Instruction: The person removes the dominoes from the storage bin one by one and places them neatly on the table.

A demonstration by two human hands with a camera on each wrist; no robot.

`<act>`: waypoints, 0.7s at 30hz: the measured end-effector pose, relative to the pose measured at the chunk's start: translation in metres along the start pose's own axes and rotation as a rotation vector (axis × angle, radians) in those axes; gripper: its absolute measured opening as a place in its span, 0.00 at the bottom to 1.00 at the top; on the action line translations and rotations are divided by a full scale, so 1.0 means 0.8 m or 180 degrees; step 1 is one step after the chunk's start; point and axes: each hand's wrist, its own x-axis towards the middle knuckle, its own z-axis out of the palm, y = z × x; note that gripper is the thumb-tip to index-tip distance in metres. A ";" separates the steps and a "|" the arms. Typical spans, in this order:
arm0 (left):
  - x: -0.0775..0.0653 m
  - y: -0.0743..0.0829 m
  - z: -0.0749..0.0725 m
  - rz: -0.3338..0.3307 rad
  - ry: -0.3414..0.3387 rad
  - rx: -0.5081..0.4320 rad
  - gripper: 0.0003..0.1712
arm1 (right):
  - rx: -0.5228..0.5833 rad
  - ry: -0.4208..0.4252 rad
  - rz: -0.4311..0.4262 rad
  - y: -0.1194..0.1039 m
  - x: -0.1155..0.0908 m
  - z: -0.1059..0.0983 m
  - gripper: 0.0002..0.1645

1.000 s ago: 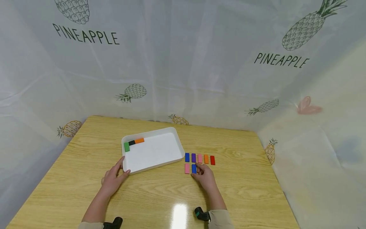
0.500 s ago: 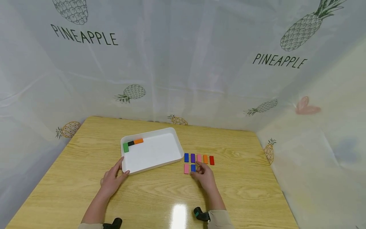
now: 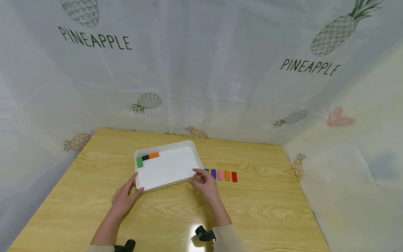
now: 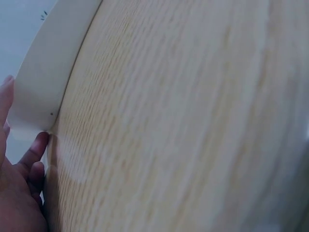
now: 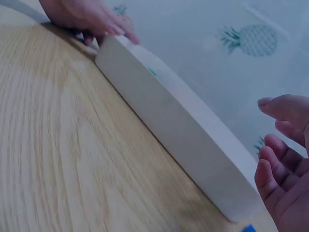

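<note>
A shallow white tray [image 3: 170, 166] lies at an angle on the wooden table. Inside its far left corner a green block [image 3: 140, 161], a black block [image 3: 145, 157] and an orange block [image 3: 153, 155] sit end to end. My left hand [image 3: 122, 198] touches the tray's near left corner, thumb and forefinger spread along its two sides. At the near right corner is my right hand [image 3: 206, 185], fingers bent loosely and apart from the thumb. Nothing shows between these fingers [image 5: 273, 171] in the right wrist view. The blocks nearest this hand are largely hidden behind it.
Right of the tray runs a row of small blocks: a partly covered blue one [image 3: 206, 170], then purple [image 3: 213, 174], pink [image 3: 220, 175], orange [image 3: 227, 175] and red [image 3: 234, 176]. A pineapple-print cloth [image 3: 201, 87] hangs along the table's back edge.
My right hand has moved left, from beside the front-row blue block to the tray's near right corner, covering the front-row pink block. My left hand and the tray stay put.
</note>
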 end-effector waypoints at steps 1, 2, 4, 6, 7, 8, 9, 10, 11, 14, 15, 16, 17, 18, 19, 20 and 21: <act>0.000 0.000 0.000 0.0002 -0.0003 -0.0009 0.43 | 0.0006 -0.0034 -0.0023 -0.003 0.003 0.005 0.24; 0.000 0.000 0.000 0.0002 -0.0006 -0.0019 0.43 | 0.0008 -0.0066 -0.0033 -0.005 0.005 0.010 0.24; 0.000 0.001 0.001 0.0005 -0.0013 -0.0052 0.43 | 0.0013 -0.0108 -0.0036 -0.010 0.010 0.020 0.23; -0.001 0.001 0.001 -0.0002 -0.0014 -0.0093 0.43 | 0.0031 -0.0157 -0.0015 -0.014 0.015 0.029 0.23; -0.001 0.001 0.001 -0.0005 -0.0008 -0.0105 0.43 | 0.0051 -0.0182 -0.0013 -0.016 0.018 0.034 0.22; -0.001 0.000 0.001 -0.0005 -0.0002 -0.0113 0.43 | 0.0061 -0.0215 0.0002 -0.018 0.021 0.038 0.22; -0.001 0.000 0.001 -0.0012 -0.0001 -0.0126 0.43 | 0.0075 -0.0251 0.0018 -0.019 0.025 0.043 0.22; -0.001 0.000 0.000 -0.0018 -0.0002 -0.0137 0.43 | 0.0084 -0.0286 0.0036 -0.020 0.028 0.047 0.22; -0.001 0.000 0.000 -0.0025 -0.0003 -0.0134 0.43 | 0.0109 -0.0313 0.0048 -0.018 0.034 0.052 0.22; 0.000 -0.001 -0.001 -0.0028 -0.0001 -0.0097 0.43 | 0.0188 -0.0352 0.0103 -0.007 0.052 0.066 0.22; 0.000 -0.001 -0.002 -0.0036 -0.0008 -0.0075 0.43 | 0.0218 -0.0354 0.0125 -0.003 0.058 0.071 0.22; 0.000 -0.001 -0.002 -0.0039 -0.0012 -0.0051 0.43 | 0.0254 -0.0356 0.0142 0.000 0.064 0.075 0.22; 0.000 -0.001 -0.002 -0.0042 -0.0009 -0.0024 0.43 | 0.0253 -0.0363 0.0170 0.004 0.070 0.080 0.22; 0.000 -0.001 -0.002 -0.0052 -0.0012 -0.0003 0.43 | 0.0254 -0.0372 0.0194 0.006 0.075 0.085 0.22; 0.000 -0.001 -0.002 -0.0064 -0.0021 0.0019 0.43 | 0.0239 -0.0387 0.0207 0.006 0.079 0.089 0.23; 0.000 -0.001 -0.003 -0.0079 -0.0035 0.0036 0.44 | 0.0214 -0.0410 0.0220 0.007 0.084 0.094 0.23; 0.000 -0.001 -0.003 -0.0089 -0.0047 0.0062 0.44 | 0.0166 -0.0442 0.0231 0.008 0.088 0.098 0.23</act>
